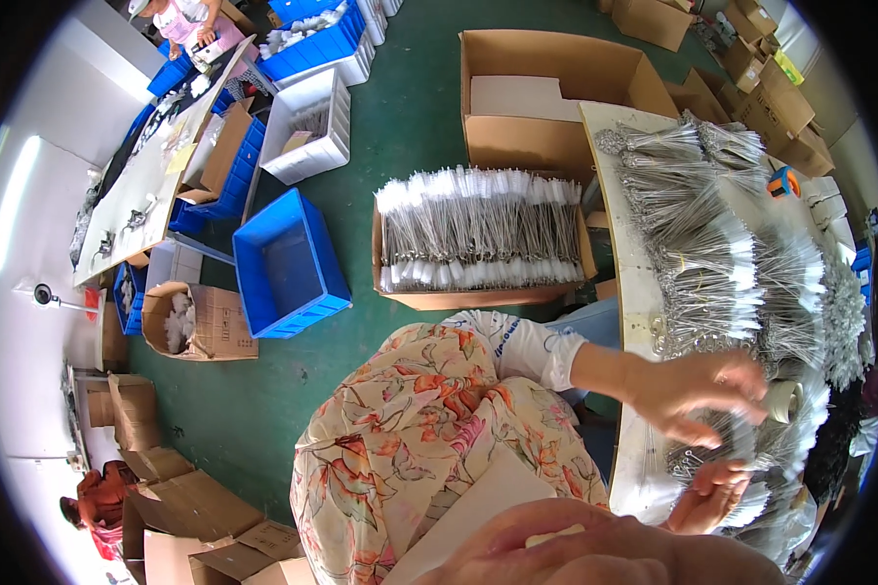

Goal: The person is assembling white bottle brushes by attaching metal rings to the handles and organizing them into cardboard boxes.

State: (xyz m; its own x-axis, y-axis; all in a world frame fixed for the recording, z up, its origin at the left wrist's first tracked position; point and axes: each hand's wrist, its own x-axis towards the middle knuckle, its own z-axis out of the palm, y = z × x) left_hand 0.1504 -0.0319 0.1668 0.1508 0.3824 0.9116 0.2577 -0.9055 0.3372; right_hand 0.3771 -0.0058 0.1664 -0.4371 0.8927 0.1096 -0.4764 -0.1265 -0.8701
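Observation:
My left hand [698, 392] is over the worktable [636, 322], its fingers apart and blurred by motion. Beside its fingertips stands a white roll [783, 401], perhaps tape. My right hand [714, 495] is lower in the picture with curled fingers; what lies in them, if anything, I cannot make out. Between the hands, wire ends with small loops [688, 460] show among the brushes. Bundles of thin wire-handled brushes [707, 292] with white bristle tips cover much of the table. An orange-and-blue tape roll [783, 182] lies toward the table's far end.
Left of the table, a carton [478, 295] is packed with upright white-tipped brushes. Behind it stands a larger open carton [517, 136]. A blue crate [293, 263] and a white crate [307, 127] are on the green floor. Another person [200, 29] works at the far-left table.

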